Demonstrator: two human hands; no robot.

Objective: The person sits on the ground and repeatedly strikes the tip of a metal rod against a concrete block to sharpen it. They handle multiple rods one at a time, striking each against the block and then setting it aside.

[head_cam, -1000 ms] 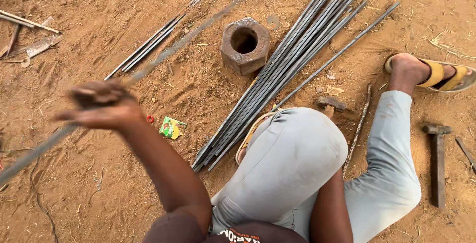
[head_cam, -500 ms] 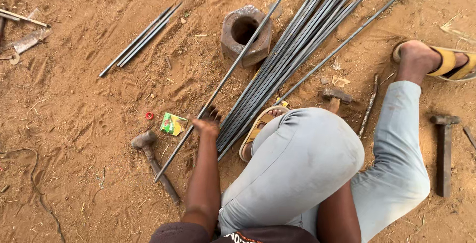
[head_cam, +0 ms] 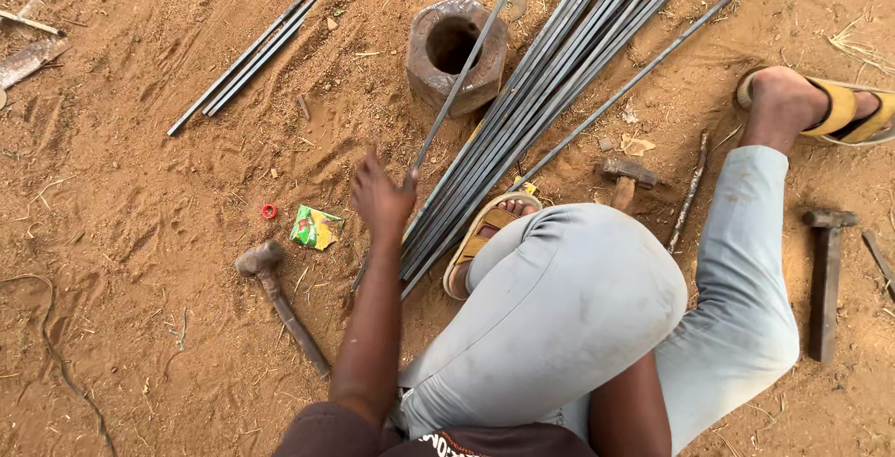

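- The left hand (head_cam: 380, 198) was down at the sandy ground (head_cam: 140, 326), its grip closed on a single steel rod (head_cam: 459, 79) near the rod's lower end.
- That rod ran up and to the right from the hand, crossing over the big rusty hexagonal nut (head_cam: 455, 51).
- Just right of the hand lay the bundle of long rods (head_cam: 550, 93), fanned diagonally across the dirt, their lower ends beside a yellow sandal (head_cam: 480, 238) on the tucked foot.
- The right hand was out of sight; only the arm showed beneath the bent knee, so its grip couldn't be told.
- A hammer (head_cam: 280, 303) lay on the ground left of the forearm, with a green wrapper (head_cam: 315, 228) and a small red ring (head_cam: 268, 211) near it.
- Another hammer (head_cam: 824, 280) sat far right, well apart, past the grey-trousered leg (head_cam: 746, 308).
- A smaller set of rods (head_cam: 252, 56) lay upper left.
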